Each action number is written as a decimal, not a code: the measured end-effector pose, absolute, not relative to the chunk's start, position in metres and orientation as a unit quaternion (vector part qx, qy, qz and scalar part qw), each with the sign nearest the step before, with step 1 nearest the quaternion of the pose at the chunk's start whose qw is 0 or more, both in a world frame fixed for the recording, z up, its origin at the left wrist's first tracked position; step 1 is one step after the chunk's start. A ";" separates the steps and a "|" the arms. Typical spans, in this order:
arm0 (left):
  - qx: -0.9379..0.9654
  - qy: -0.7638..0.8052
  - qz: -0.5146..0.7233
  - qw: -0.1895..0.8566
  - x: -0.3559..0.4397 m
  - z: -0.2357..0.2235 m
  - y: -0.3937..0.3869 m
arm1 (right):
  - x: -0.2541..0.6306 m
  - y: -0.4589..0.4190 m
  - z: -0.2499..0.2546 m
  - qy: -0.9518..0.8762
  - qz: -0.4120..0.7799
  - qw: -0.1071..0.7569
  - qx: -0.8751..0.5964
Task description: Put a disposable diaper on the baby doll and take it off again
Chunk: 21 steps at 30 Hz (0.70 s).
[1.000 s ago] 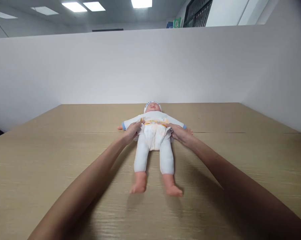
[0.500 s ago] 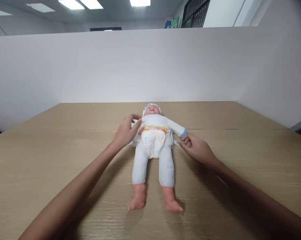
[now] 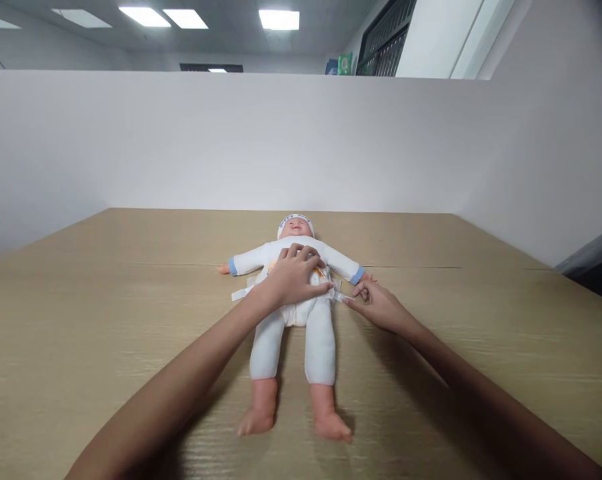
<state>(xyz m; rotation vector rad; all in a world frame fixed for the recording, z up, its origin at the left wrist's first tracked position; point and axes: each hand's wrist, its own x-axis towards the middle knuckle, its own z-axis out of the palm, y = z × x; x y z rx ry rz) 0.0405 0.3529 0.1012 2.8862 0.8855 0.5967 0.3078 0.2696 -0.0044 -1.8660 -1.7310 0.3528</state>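
A baby doll (image 3: 319,343) in a white suit and printed headband lies on its back, feet toward me. A white diaper (image 3: 295,316) with an orange-patterned waistband covers its front between the legs. My left hand (image 3: 299,275) rests open across the diaper's front, fingers spread, hiding much of the waistband. Beside the doll's hip on the right, my right hand (image 3: 373,303) pinches the end of a white diaper tab (image 3: 339,296). Another diaper tab (image 3: 241,294) sticks out loose on the left side.
The doll lies on a wood-grain table (image 3: 131,320). A white partition (image 3: 231,140) rises behind the table and along its right side. A dark object (image 3: 595,267) stands beyond the right edge.
My left hand has moved right, from beside the doll's arm onto the diaper's front. My right hand has shifted slightly down and left, off the doll's cuff area, to the tab.
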 end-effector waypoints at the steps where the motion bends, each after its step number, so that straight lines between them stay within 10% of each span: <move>1: 0.937 0.287 0.197 0.034 0.040 0.101 0.353 | 0.308 0.270 -0.003 -0.643 0.131 0.283 -0.699; 21: 0.928 0.309 0.193 0.079 0.042 0.097 0.358 | 0.242 0.319 0.094 -0.679 0.293 0.321 -0.592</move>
